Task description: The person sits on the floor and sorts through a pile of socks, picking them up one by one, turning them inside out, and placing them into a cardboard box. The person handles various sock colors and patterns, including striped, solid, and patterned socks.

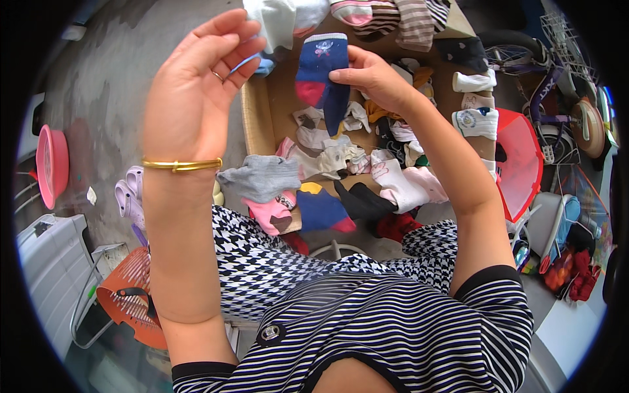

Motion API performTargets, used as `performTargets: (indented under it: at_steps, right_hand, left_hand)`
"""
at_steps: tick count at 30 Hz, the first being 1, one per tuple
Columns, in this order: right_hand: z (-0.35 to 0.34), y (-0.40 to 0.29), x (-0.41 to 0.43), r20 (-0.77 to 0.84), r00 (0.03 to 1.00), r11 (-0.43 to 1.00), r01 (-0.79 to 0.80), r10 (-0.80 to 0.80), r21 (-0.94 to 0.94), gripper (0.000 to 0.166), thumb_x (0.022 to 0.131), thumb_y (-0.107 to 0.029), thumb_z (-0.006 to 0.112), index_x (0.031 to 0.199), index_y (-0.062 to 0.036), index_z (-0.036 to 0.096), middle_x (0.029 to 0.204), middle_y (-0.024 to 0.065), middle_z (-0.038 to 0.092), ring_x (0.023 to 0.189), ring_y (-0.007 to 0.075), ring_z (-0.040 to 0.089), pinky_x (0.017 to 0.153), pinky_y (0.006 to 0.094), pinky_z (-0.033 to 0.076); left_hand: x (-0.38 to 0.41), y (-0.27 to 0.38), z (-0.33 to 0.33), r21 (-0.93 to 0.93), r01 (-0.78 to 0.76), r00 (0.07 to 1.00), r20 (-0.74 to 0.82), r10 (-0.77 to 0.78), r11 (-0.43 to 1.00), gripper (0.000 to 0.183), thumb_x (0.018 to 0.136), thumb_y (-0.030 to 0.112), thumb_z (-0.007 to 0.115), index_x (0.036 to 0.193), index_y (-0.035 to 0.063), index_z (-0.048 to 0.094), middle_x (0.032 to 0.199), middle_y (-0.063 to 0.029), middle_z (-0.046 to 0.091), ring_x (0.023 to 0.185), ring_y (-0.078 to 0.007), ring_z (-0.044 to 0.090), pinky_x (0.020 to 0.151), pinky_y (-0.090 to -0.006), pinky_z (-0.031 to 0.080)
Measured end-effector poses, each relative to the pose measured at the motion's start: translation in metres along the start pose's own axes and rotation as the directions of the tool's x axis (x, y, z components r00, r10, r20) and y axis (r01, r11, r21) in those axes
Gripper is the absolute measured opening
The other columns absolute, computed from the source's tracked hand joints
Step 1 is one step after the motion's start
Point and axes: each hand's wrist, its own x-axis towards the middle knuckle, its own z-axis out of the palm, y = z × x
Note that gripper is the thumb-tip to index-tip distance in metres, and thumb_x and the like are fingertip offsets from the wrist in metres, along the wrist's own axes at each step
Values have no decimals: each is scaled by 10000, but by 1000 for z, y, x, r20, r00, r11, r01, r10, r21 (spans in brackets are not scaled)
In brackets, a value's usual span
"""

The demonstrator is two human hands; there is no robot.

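My right hand point(376, 78) pinches a navy child's sock point(322, 64) between thumb and fingers. The sock has a pink heel, a pale cuff and a small figure, and hangs over a cardboard box point(258, 118) of loose socks. My left hand point(204, 73), a gold bangle at its wrist, is raised on the left, palm visible, fingers loosely bent and apart. Behind its fingertips are a white sock point(277, 24) and a light blue one point(264, 66). Over the near rim lie a grey sock point(265, 177), a navy sock with yellow and pink parts point(322, 209) and a black sock point(366, 200).
More socks drape over the box's far rim, among them a striped one point(413, 24), and a white one point(474, 122) on its right rim. A red plastic container point(523, 164) and a bicycle point(548, 98) stand right. An orange basket point(130, 290) and lilac clogs point(128, 196) are left.
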Motion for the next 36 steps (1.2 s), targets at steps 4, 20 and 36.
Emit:
performTargets:
  at_steps: [4,20,36]
  right_hand:
    - [9,-25,-31,-13,993,982,122,-121,146,404,834,-130,638,1206,-51,498,1047,11,599,948,88,561,871,258,433]
    - [36,-29,-90,-223,975,964,75,-17,254,164,882,-194,614,930,-38,595,853,-3,605,783,62,564,733,216,460]
    - [44,-13,-97,-487,865,959,227,-117,172,229,950,-251,503,1005,-36,557,712,-25,540,493,-5,420,566,192,479]
  left_hand:
    - [-9,-18,17,140,87,992,-104,-73,986,407,885,227,575,1223,8,511,1156,-101,580,1099,-170,522,964,-318,376]
    - [13,-29,-7,-400,240,970,133,-203,885,264,960,219,463,1126,26,532,1104,-69,607,993,-196,594,887,-350,487]
    - [7,-33,-4,-364,307,951,144,-273,879,300,975,258,416,1145,28,504,1118,-86,600,1018,-239,592,918,-404,479]
